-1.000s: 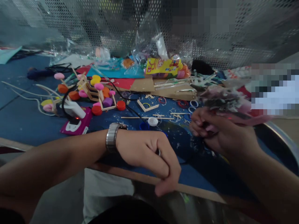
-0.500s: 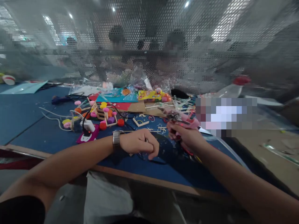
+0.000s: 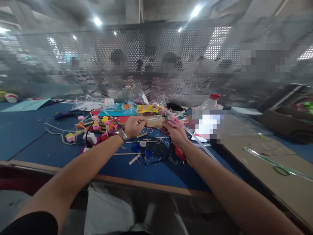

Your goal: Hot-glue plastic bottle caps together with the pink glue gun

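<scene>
My right hand [image 3: 176, 133] is wrapped around a pink glue gun [image 3: 177, 122], its nozzle end pointing away and to the left. A long clear glue stick [image 3: 199, 142] trails from its back. My left hand [image 3: 134, 126], with a watch [image 3: 121, 134] on the wrist, is closed just left of the gun; whatever its fingers hold is hidden. Left of it lies a stick model [image 3: 99, 126] with pink, yellow, orange and red discs. Below the hands are blue caps [image 3: 148, 153], a white cap [image 3: 142, 143] and thin wooden sticks [image 3: 134, 159].
A purple power strip with a white plug [image 3: 90, 138] sits by my left forearm. Behind are a yellow packet [image 3: 148, 109], a blue sheet [image 3: 112, 112] and plastic bags. A red-capped bottle [image 3: 210, 103] and cardboard [image 3: 264, 169] are on the right. A perforated screen [image 3: 151, 58] stands behind.
My left hand has moved up and away over the table, closer to the glue gun. The glue gun has shifted left in view. My head view has tilted up, and the blue caps are now uncovered.
</scene>
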`<action>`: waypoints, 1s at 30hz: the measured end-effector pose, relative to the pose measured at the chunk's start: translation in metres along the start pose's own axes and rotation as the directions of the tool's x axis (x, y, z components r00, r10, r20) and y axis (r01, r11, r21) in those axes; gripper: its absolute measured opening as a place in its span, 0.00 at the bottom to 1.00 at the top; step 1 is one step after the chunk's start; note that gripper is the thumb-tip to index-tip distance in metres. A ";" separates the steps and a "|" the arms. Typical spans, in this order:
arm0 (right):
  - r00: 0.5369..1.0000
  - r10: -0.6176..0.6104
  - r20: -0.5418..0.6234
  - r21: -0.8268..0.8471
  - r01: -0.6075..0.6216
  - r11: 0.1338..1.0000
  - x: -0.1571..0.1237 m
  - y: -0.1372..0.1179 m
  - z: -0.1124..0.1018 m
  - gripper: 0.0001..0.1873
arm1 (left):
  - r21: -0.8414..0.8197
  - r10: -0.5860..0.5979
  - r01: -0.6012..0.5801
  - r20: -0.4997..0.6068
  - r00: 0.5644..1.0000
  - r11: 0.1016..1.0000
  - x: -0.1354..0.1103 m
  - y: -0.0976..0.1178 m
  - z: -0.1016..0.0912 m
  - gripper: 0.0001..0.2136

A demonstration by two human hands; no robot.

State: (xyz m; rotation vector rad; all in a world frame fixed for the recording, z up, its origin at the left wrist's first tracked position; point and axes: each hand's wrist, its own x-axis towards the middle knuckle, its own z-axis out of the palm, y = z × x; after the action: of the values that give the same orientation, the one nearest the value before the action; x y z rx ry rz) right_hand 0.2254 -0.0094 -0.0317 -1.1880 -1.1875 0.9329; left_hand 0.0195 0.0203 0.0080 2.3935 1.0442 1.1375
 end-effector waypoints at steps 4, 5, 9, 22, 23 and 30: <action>0.998 -0.059 0.039 -0.117 0.063 0.991 -0.007 0.004 -0.006 0.28 | 0.082 -0.003 0.003 -0.005 1.000 0.997 -0.014 -0.013 0.009 0.12; 0.996 -0.069 0.050 -0.145 0.076 0.987 -0.009 0.003 -0.008 0.28 | 0.096 -0.001 0.000 0.004 1.000 0.995 -0.016 -0.015 0.010 0.11; 0.994 -0.094 0.058 -0.209 0.104 0.972 -0.013 -0.001 -0.009 0.27 | 0.132 0.007 -0.013 0.045 0.999 0.991 -0.021 -0.021 0.013 0.09; 0.991 -0.126 0.049 -0.275 0.135 0.952 -0.012 0.002 -0.010 0.23 | 0.097 -0.010 0.006 0.041 0.999 0.995 -0.022 -0.019 0.013 0.11; 0.991 -0.122 0.048 -0.275 0.131 0.953 -0.011 0.002 -0.010 0.24 | 0.097 -0.013 0.010 0.037 0.999 0.995 -0.021 -0.020 0.013 0.11; 0.992 -0.118 0.048 -0.259 0.126 0.958 -0.013 0.001 -0.008 0.23 | 0.119 -0.037 0.035 0.009 0.999 0.992 -0.022 -0.023 0.015 0.11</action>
State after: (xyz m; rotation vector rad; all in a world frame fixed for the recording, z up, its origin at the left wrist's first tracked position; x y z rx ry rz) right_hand 0.2312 -0.0236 -0.0350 -1.2951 -1.4261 0.7192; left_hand 0.0102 0.0207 -0.0256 2.4571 1.1775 1.0774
